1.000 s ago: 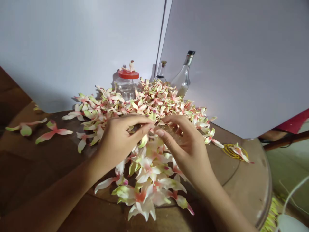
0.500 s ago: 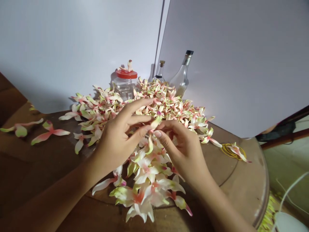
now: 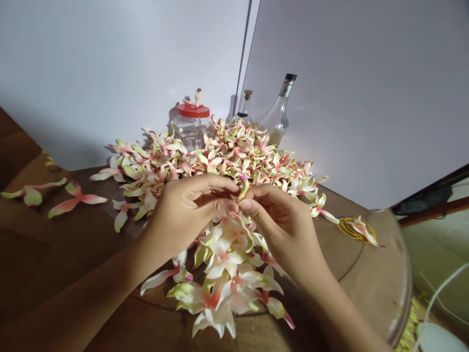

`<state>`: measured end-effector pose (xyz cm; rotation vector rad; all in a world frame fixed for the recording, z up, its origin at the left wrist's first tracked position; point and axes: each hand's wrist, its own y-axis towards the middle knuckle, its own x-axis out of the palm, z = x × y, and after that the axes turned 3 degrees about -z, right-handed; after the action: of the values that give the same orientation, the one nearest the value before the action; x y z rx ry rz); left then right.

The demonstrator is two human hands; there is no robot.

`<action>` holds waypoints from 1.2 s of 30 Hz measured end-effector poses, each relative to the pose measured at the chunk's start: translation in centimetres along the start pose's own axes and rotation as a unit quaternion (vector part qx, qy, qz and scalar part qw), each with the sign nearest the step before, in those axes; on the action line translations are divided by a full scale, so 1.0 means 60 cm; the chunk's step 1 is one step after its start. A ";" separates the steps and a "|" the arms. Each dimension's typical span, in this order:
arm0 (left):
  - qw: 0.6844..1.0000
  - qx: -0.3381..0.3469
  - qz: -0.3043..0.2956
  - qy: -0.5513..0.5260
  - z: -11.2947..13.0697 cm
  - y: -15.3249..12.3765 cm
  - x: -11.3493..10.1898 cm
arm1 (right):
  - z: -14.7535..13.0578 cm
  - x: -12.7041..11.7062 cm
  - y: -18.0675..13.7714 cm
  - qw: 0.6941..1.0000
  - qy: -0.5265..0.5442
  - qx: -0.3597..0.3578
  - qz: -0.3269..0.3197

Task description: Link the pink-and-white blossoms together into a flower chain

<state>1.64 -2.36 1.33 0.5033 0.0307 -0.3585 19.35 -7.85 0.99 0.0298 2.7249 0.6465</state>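
My left hand (image 3: 183,215) and my right hand (image 3: 286,227) meet fingertip to fingertip above a string of white, pink and green cloth flowers (image 3: 223,274) that hangs down toward me. Both hands are closed in a pinch on one flower (image 3: 242,187) at the top of that string. Behind the hands a big heap of loose flowers (image 3: 220,156) covers the round wooden table (image 3: 370,283).
A clear jar with a red lid (image 3: 190,124) and two glass bottles (image 3: 276,117) stand behind the heap against white boards. Yellow rubber bands (image 3: 348,229) lie at the right of the table. Stray flowers (image 3: 73,200) lie at the left.
My left fingers, spread half a second ago, have curled shut onto the flower. Both hands have drawn closer together at the top of the string.
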 end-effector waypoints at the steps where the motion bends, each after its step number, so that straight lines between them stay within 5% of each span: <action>1: 1.000 -0.001 -0.001 -0.002 -0.001 0.000 0.000 | 0.000 0.000 0.000 1.000 0.000 -0.001 0.002; 10: 0.999 -0.002 0.005 -0.032 0.003 0.005 0.005 | -0.005 0.000 -0.002 1.000 -0.022 -0.012 0.012; 18: 0.999 -0.013 0.000 0.050 -0.004 -0.003 0.005 | -0.010 0.004 -0.005 0.954 -0.250 -0.162 0.020; 24: 0.990 -0.105 -0.091 0.008 -0.014 0.007 -0.004 | -0.018 0.002 -0.011 0.988 -0.103 -0.112 0.037; 30: 0.969 -0.140 0.111 -0.170 -0.027 0.019 0.003 | -0.017 0.011 -0.013 0.963 0.101 -0.157 0.195; 36: 0.953 -0.147 0.185 -0.190 -0.031 0.026 0.000 | -0.024 0.008 -0.014 0.941 0.165 -0.165 0.243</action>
<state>2.27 -0.19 0.45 0.1319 -0.3765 -0.0737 18.47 -9.16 1.68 0.5768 2.8956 1.3509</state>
